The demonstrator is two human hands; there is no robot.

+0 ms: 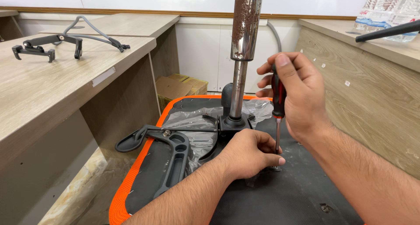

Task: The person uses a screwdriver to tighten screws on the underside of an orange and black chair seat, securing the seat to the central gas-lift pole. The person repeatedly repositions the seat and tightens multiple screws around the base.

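Upright, gripped — screwdriver (pixel 278 115) in right hand (pixel 297 93)

Centre of frame: rusty metal column (pixel 242 54) rises from the black seat underside (pixel 288 194), blocking passage.
Lower left: black armrest bracket (pixel 168 157) lies across.
Lower right: bare seat surface, open.
Right edge: wooden panel (pixel 372 102) hems in.

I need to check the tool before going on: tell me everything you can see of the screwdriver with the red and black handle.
The screwdriver with the red and black handle stands nearly upright, tip down. The right hand wraps the glossy handle, which looks like plastic; below it runs a thin, bare metal shaft. The left hand pinches the shaft's lower end with its fingertips, hiding the tip, over the black underside of an upturned chair seat with orange trim.
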